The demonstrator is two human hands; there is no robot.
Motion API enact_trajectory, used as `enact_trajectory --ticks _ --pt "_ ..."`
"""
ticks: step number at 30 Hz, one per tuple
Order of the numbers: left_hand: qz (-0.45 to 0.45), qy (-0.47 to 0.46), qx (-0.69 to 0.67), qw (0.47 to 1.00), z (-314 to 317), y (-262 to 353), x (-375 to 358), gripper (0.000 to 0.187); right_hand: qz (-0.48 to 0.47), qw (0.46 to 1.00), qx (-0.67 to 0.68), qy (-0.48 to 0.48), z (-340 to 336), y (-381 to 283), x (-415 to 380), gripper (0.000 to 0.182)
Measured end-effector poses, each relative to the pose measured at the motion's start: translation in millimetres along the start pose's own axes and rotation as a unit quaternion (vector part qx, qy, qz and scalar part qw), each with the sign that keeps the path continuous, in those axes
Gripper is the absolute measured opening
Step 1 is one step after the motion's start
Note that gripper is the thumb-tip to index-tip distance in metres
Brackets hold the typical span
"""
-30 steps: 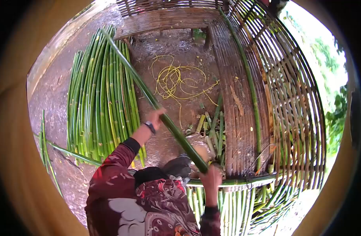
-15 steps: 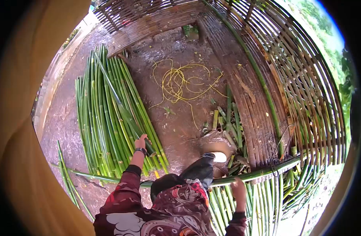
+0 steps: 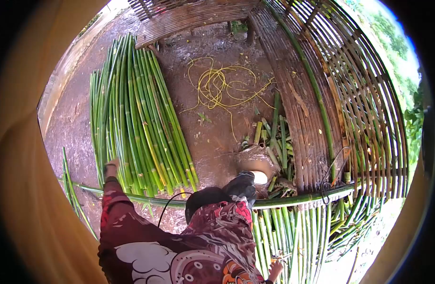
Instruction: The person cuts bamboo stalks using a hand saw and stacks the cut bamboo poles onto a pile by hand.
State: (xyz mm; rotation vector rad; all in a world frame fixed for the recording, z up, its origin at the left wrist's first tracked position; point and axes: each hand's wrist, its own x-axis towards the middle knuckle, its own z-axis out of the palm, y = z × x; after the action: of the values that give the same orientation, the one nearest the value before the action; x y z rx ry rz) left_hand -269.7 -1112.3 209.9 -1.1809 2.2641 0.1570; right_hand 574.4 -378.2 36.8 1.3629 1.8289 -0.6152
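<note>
Green poles (image 3: 137, 118), side by side, presumably to lie steady; left hand (image 3: 112, 164) at their edge, right hand (image 3: 276, 270) near further bamboo (image 3: 290, 227), both grips' closure indiscernible.

Outdoor bamboo work yard: muddy ground (image 3: 209, 156), stacked green poles (image 3: 140, 118), slatted bench (image 3: 308, 163), offcuts (image 3: 258, 133), foliage (image 3: 414, 115) beyond

From my end, the poles (image 3: 134, 123) look like smooth, glossy bamboo; the bench (image 3: 303, 146), ridged wood with a wet sheen; the ground (image 3: 212, 146), slick mud; the shirt (image 3: 179, 236), matt cloth.
</note>
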Motion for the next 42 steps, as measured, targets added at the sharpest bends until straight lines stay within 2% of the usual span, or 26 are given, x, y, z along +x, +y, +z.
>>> enact_trajectory --ticks 1,2,3,4,8,9,10,11,12,13,14,15,16,18,19,21,25,26,27,30,31,32,33,36,39,42 --pt "0.027 -0.028 0.057 0.998 37 -2 23 0.078 0.037 0.929 0.364 -0.052 11 -21 -5 0.042" --pt "0.102 -0.055 0.140 0.983 80 19 10 0.076 0.106 0.731 0.671 -0.070 22 -43 -10 0.038" --pt "0.218 -0.085 0.212 0.949 139 55 -16 0.074 -0.026 0.811 0.582 -0.054 34 -69 -8 0.036" --pt "0.349 -0.111 0.280 0.887 201 91 -47 0.071 -0.012 0.799 0.597 -0.067 36 -102 -11 0.031" --pt "0.801 -0.105 0.389 0.442 378 237 -247 0.062 -0.049 0.835 0.547 -0.039 40 -178 -36 0.019" --pt "0.743 -0.178 0.246 0.596 385 259 -322 0.052 -0.099 0.876 0.472 0.000 35 -183 -45 0.020" --pt "0.795 -0.200 0.216 0.530 335 273 -416 0.043 -0.200 0.937 0.272 0.087 29 -186 -48 0.021" --pt "0.880 -0.178 0.228 0.376 374 305 -421 0.036 -0.267 0.948 0.060 0.165 29 -175 -61 0.022" --pt "0.886 -0.204 0.304 0.286 322 319 -500 0.031 -0.138 0.972 0.167 0.091 74 -156 -33 0.025" --pt "0.917 -0.198 0.239 0.250 322 330 -525 0.028 -0.091 0.864 0.492 0.058 98 -145 -31 0.033" --pt "0.962 -0.204 0.105 0.150 358 358 -510 0.026 -0.165 0.906 0.321 0.222 126 -138 -26 0.020" --pt "0.903 -0.325 0.137 0.247 348 367 -529 0.026 -0.163 0.890 0.118 0.408 126 -148 -37 0.011" --pt "0.822 -0.425 0.145 0.350 337 374 -551 0.027 -0.153 0.872 0.166 0.434 152 -140 -35 0.012" --pt "0.722 -0.390 0.211 0.531 379 410 -526 0.034 0.030 0.899 0.325 0.293 179 -153 -21 0.014" --pt "0.740 -0.375 0.178 0.529 386 407 -516 0.030 0.018 0.919 0.239 0.315 148 -165 -38 0.018" --pt "0.716 -0.370 0.268 0.528 384 398 -510 0.030 0.120 0.818 0.516 0.224 148 -186 -18 0.021" --pt "0.619 -0.400 0.468 0.488 397 399 -403 0.017 0.202 0.733 0.629 0.163 138 -226 50 0.026" --pt "0.645 -0.347 0.487 0.475 396 403 -364 0.034 0.194 0.745 0.616 0.167 129 -224 71 0.030" --pt "0.566 -0.296 0.522 0.565 383 392 -375 0.045 0.185 0.756 0.603 0.175 129 -223 97 0.034" --pt "0.536 -0.235 0.554 0.592 360 395 -363 0.045 0.012 0.874 0.335 0.352 172 -208 232 0.037" --pt "0.486 -0.238 0.528 0.654 353 396 -365 0.044 0.067 0.765 0.603 0.216 139 -201 255 0.034" --pt "0.470 -0.242 0.516 0.674 343 397 -367 0.043 0.183 0.559 0.798 0.129 103 -195 277 0.032" --pt "0.457 -0.245 0.500 0.693 338 402 -367 0.043 0.220 0.427 0.859 0.175 88 -193 317 0.036" --pt "0.403 -0.227 0.434 0.773 311 419 -337 0.042 0.194 0.248 0.935 0.164 31 -167 394 0.032" --pt "0.386 -0.177 0.466 0.776 289 427 -326 0.038 0.237 0.168 0.944 0.155 18 -148 472 0.068" --pt "0.386 -0.151 0.449 0.792 286 427 -336 0.032 0.262 0.145 0.937 0.181 13 -153 502 0.055"
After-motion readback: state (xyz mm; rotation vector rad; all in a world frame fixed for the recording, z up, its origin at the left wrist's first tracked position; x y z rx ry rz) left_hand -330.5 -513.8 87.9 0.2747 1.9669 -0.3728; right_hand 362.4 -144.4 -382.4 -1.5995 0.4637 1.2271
